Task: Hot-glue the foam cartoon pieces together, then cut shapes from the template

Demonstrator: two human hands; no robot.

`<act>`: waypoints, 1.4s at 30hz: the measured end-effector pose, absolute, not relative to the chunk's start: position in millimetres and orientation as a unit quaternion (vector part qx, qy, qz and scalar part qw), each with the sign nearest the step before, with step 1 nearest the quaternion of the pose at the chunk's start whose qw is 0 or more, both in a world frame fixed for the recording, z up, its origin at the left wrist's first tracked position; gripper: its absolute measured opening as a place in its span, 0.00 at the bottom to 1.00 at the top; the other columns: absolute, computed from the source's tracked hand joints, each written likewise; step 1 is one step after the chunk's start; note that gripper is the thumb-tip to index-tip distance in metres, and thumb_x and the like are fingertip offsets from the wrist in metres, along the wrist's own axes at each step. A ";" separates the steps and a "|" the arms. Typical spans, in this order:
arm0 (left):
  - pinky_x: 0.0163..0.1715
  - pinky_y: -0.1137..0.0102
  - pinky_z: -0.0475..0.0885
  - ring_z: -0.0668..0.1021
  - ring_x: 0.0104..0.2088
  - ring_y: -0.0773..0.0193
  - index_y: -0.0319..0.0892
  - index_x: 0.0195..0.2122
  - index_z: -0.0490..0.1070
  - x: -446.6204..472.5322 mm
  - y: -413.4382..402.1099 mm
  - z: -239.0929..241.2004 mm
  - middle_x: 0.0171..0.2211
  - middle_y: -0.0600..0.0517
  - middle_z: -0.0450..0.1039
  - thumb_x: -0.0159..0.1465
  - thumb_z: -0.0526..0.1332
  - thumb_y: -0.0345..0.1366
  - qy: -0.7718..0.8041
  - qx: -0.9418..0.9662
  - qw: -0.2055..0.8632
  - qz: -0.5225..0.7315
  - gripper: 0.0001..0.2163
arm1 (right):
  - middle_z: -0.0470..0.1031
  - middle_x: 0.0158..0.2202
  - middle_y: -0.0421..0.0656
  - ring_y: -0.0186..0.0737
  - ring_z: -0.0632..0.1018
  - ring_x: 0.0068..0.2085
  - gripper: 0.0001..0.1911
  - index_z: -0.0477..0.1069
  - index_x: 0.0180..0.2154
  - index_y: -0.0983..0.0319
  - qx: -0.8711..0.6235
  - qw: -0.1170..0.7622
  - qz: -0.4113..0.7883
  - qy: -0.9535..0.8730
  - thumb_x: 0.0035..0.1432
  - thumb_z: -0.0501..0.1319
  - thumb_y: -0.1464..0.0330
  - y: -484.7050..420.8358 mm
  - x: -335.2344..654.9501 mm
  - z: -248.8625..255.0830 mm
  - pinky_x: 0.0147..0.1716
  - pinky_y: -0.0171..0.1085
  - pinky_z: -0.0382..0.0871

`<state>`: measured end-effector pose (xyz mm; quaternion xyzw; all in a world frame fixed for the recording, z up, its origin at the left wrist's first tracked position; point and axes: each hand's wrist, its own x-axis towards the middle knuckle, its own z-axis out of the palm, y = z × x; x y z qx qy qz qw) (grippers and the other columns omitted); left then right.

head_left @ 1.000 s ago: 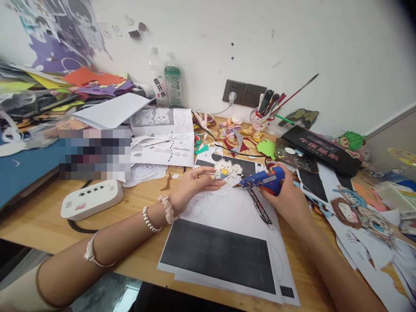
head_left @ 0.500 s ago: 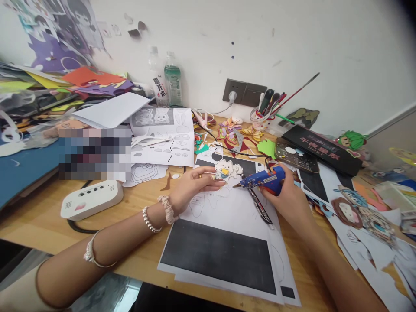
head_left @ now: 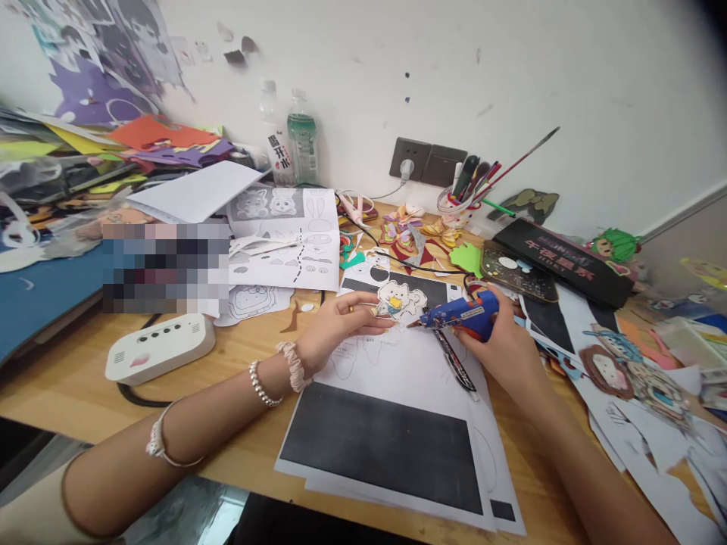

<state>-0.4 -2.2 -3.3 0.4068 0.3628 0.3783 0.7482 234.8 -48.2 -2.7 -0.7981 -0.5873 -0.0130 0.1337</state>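
My left hand (head_left: 335,327) pinches a small cartoon animal cut-out (head_left: 399,299) by its left edge, holding it just above the printed sheets (head_left: 397,424). My right hand (head_left: 500,348) is wrapped round a blue hot glue gun (head_left: 463,314), whose nozzle points left and almost touches the cut-out's right side. A black cable (head_left: 420,266) runs from the gun back towards the wall socket (head_left: 410,159). Both hands sit over the middle of the wooden desk (head_left: 238,378).
A white power strip (head_left: 162,347) lies at the left. Two bottles (head_left: 292,144) stand by the wall. A pen cup (head_left: 460,200), a black box (head_left: 560,261), coloured paper piles (head_left: 141,147) and paper character cut-outs (head_left: 625,375) crowd the back and right.
The cut-out has tilted slightly in my left fingers and the glue gun's nozzle has edged a little closer to it. Otherwise nothing has moved.
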 end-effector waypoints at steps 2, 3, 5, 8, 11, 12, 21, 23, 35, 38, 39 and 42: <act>0.44 0.65 0.70 0.78 0.34 0.62 0.37 0.36 0.65 -1.1 -2.2 -4.4 0.27 0.48 0.77 0.57 0.58 0.27 0.359 0.410 0.752 0.372 0.06 | 0.72 0.33 0.47 0.49 0.74 0.29 0.38 0.46 0.58 0.64 -0.797 0.134 -0.014 -0.588 0.49 0.56 0.57 -48.2 235.4 -3.2 0.24 0.38 0.62; 0.43 0.65 0.70 0.78 0.34 0.62 0.37 0.36 0.65 -1.5 -2.1 -4.8 0.27 0.47 0.77 0.56 0.58 0.28 0.354 0.413 0.757 0.362 0.06 | 0.72 0.33 0.47 0.49 0.74 0.29 0.38 0.46 0.57 0.64 -0.797 0.134 -0.017 -0.589 0.49 0.56 0.57 -48.2 235.8 -3.5 0.24 0.38 0.62; 0.42 0.65 0.70 0.79 0.33 0.62 0.37 0.36 0.65 -2.6 -1.7 -5.0 0.27 0.47 0.77 0.56 0.59 0.29 0.336 0.427 0.774 0.325 0.07 | 0.72 0.33 0.47 0.49 0.74 0.29 0.38 0.46 0.57 0.64 -0.795 0.134 -0.020 -0.591 0.49 0.56 0.57 -48.4 236.4 -3.7 0.24 0.37 0.62; 0.37 0.67 0.72 0.79 0.32 0.61 0.37 0.35 0.67 -4.5 -1.1 -3.7 0.26 0.46 0.77 0.56 0.59 0.30 0.300 0.457 0.801 0.245 0.06 | 0.72 0.33 0.47 0.49 0.74 0.29 0.38 0.46 0.57 0.64 -0.794 0.138 -0.018 -0.592 0.49 0.56 0.57 -48.6 236.2 -3.3 0.24 0.37 0.62; 0.33 0.70 0.73 0.79 0.30 0.62 0.38 0.34 0.68 -6.0 -1.4 -2.4 0.26 0.47 0.77 0.55 0.60 0.30 0.271 0.487 0.816 0.152 0.06 | 0.72 0.35 0.48 0.49 0.75 0.31 0.38 0.45 0.58 0.64 -0.794 0.141 -0.008 -0.591 0.49 0.56 0.58 -48.9 235.1 -2.2 0.25 0.37 0.63; 0.32 0.71 0.73 0.79 0.30 0.62 0.38 0.34 0.69 -6.2 -1.8 -2.5 0.26 0.48 0.76 0.54 0.60 0.30 0.260 0.494 0.821 0.120 0.06 | 0.72 0.35 0.48 0.50 0.75 0.31 0.38 0.45 0.58 0.64 -0.795 0.140 -0.006 -0.590 0.49 0.57 0.58 -49.0 234.7 -1.8 0.26 0.38 0.63; 0.29 0.74 0.73 0.79 0.28 0.65 0.39 0.34 0.71 -6.5 -10.2 -4.0 0.30 0.49 0.76 0.55 0.59 0.30 0.205 0.515 0.832 -0.032 0.06 | 0.72 0.32 0.48 0.52 0.75 0.31 0.39 0.44 0.58 0.65 -0.804 0.124 -0.011 -0.582 0.49 0.57 0.58 -50.1 232.6 0.4 0.27 0.39 0.63; 0.28 0.74 0.73 0.79 0.28 0.65 0.39 0.34 0.71 -7.1 -11.2 -3.7 0.30 0.50 0.76 0.54 0.59 0.30 0.206 0.516 0.831 -0.042 0.06 | 0.72 0.32 0.48 0.52 0.75 0.32 0.39 0.44 0.58 0.65 -0.803 0.123 -0.011 -0.582 0.49 0.57 0.59 -50.1 232.1 0.6 0.27 0.39 0.63; 0.27 0.74 0.74 0.79 0.27 0.65 0.35 0.35 0.70 -3.2 -3.7 -23.7 0.28 0.51 0.75 0.54 0.60 0.28 0.162 0.494 0.852 -0.067 0.07 | 0.72 0.31 0.47 0.52 0.75 0.31 0.39 0.44 0.58 0.65 -0.806 0.119 -0.009 -0.579 0.49 0.57 0.58 -49.5 232.8 0.5 0.26 0.38 0.63; 0.27 0.74 0.74 0.79 0.27 0.65 0.35 0.35 0.70 -4.0 -3.9 -23.5 0.28 0.51 0.75 0.53 0.61 0.28 0.167 0.493 0.851 -0.071 0.07 | 0.72 0.31 0.47 0.52 0.75 0.31 0.39 0.45 0.58 0.64 -0.803 0.126 -0.010 -0.582 0.49 0.57 0.58 -49.8 233.2 0.0 0.27 0.39 0.63; 0.27 0.74 0.74 0.79 0.27 0.65 0.35 0.35 0.70 -4.2 -4.0 -23.6 0.28 0.51 0.75 0.53 0.61 0.28 0.166 0.492 0.852 -0.071 0.07 | 0.72 0.32 0.47 0.52 0.75 0.31 0.39 0.45 0.58 0.64 -0.803 0.127 -0.009 -0.582 0.49 0.57 0.58 -49.9 233.0 -0.1 0.27 0.39 0.63; 0.27 0.75 0.74 0.79 0.27 0.65 0.36 0.35 0.70 -4.2 -4.2 -23.7 0.28 0.51 0.75 0.53 0.61 0.29 0.161 0.491 0.854 -0.069 0.08 | 0.72 0.32 0.48 0.52 0.75 0.31 0.39 0.44 0.58 0.64 -0.804 0.125 -0.007 -0.581 0.49 0.58 0.59 -49.6 232.5 -0.2 0.27 0.39 0.63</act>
